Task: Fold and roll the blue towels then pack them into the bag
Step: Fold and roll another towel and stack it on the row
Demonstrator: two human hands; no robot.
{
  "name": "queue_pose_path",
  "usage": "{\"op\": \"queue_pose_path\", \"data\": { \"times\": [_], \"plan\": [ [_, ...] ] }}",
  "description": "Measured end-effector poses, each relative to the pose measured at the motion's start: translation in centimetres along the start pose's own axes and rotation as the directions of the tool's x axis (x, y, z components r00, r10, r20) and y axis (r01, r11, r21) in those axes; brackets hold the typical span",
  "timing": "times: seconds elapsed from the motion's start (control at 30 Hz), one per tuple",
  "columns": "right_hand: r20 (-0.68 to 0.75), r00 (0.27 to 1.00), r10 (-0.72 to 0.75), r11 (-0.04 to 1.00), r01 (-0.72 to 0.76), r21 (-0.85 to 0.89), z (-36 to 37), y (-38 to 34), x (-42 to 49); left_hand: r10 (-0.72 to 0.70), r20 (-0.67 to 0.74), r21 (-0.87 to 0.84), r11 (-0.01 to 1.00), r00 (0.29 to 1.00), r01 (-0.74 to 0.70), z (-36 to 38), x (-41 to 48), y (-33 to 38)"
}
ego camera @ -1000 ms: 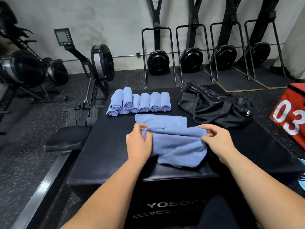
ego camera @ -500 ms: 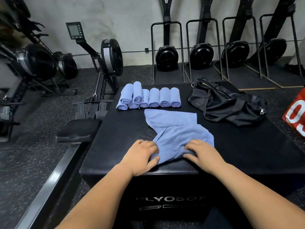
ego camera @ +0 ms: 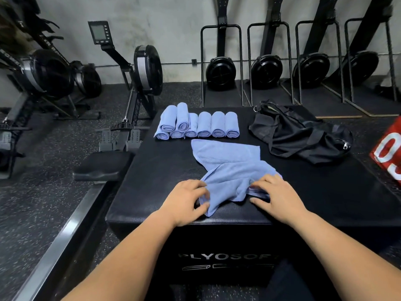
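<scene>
Fingers nearer, seemingly around towel

The only view comes from a wide-angle camera on the person's head, at the near side of the black plyo box, facing forward and steeply down across its top. It is close enough that both forearms enter from the bottom edge, with the left hand and right hand gripping the blue towel by the box's near edge. Beyond the box's far side it takes in the rowing machines and the wall.
</scene>
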State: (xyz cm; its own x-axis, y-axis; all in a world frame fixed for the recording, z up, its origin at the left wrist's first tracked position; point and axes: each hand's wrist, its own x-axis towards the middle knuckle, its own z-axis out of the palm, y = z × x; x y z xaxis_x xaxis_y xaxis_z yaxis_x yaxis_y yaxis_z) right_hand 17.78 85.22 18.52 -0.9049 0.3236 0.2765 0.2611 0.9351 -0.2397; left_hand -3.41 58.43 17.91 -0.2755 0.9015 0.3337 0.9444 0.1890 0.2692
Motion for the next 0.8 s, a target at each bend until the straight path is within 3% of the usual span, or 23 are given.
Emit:
{"op": "queue_pose_path", "data": {
  "times": [0.13, 0.27, 0.33, 0.4, 0.47, 0.5, 0.6, 0.7, 0.8],
  "plan": [
    [-0.063, 0.991, 0.116, 0.993, -0.113, 0.040, 0.0, 0.2, 0.7, -0.024, 0.045, 0.020, 1.000, 0.999, 0.023, 0.2, -0.5, -0.7],
    [-0.103, 0.961, 0.257, 0.928, -0.216, 0.302, -0.5, 0.5, 1.3, -0.166, -0.051, -0.091, 0.983, 0.985, 0.161, 0.4, 0.1, -0.7],
    [-0.129, 0.901, 0.414, 0.818, -0.306, 0.487, -1.4, 0.8, 1.7, -0.340, -0.161, -0.259, 0.920, 0.926, 0.293, 0.2, 0.5, -0.3],
    [-0.144, 0.849, 0.509, 0.741, -0.347, 0.575, -2.0, 1.1, 2.0, -0.529, -0.231, -0.430, 0.808, 0.816, 0.402, -0.2, 1.2, -0.1],
    [-0.118, 0.857, 0.502, 0.772, -0.382, 0.508, -2.1, 1.5, 1.9, -0.639, -0.221, -0.473, 0.731, 0.737, 0.492, -0.4, 2.2, -0.2],
    [-0.093, 0.874, 0.477, 0.814, -0.400, 0.422, -2.0, 1.6, 1.8, -0.649, -0.212, -0.432, 0.733, 0.731, 0.525, -0.4, 2.5, -0.2],
    [-0.046, 0.937, 0.346, 0.923, -0.331, 0.197, -0.8, 1.2, 1.1, -0.610, -0.143, -0.274, 0.781, 0.779, 0.561, 0.4, 2.8, 0.1],
    [-0.065, 0.979, 0.194, 0.967, -0.179, 0.183, 0.6, 0.4, -0.4, -0.490, -0.123, -0.239, 0.859, 0.863, 0.453, 1.6, 2.0, 0.6],
    [-0.063, 0.986, 0.156, 0.976, -0.144, 0.165, 1.0, 0.1, -1.4, -0.413, -0.147, -0.238, 0.897, 0.899, 0.373, 2.3, 1.1, 1.0]
  ]
}}
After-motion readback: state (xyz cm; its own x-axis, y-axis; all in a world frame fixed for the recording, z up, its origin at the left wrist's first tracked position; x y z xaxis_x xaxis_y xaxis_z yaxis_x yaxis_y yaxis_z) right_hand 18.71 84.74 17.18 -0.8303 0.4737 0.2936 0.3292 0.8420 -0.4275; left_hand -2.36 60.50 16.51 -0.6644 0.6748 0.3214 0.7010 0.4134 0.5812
